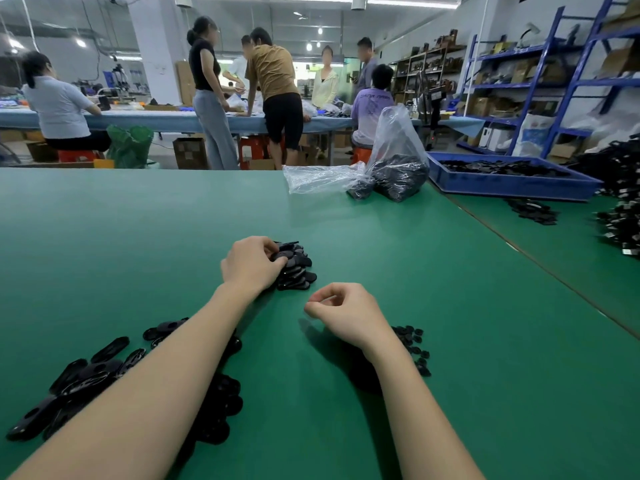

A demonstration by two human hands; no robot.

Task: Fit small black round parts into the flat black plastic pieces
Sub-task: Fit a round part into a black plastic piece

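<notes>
Left hand (251, 263) is out ahead on the green bench (138, 237), fingers curled down onto a small heap of flat black plastic pieces (296, 268), pinching at one on the near-left edge of the heap. Right hand (343, 315) hovers just above the bench, nearer the body, thumb and forefinger curled toward each other; whether something tiny sits between them, I cannot tell. Tucked behind the right wrist, a scatter of small black round parts (414, 344) lies on the bench. Under and to the left of the left forearm, a larger spread of long flat black pieces (86, 379) sprawls toward the near-left corner. Further out, toward the far edge, clear plastic bags (394, 161) sit on the bench, two of them dark with black parts. To the right, a blue tray (512, 185) holds more black pieces, with loose piles (620, 188) beside it. Beyond the bench, several people stand and sit around a long blue table (166, 121), and blue shelving (540, 81) lines the right wall.
</notes>
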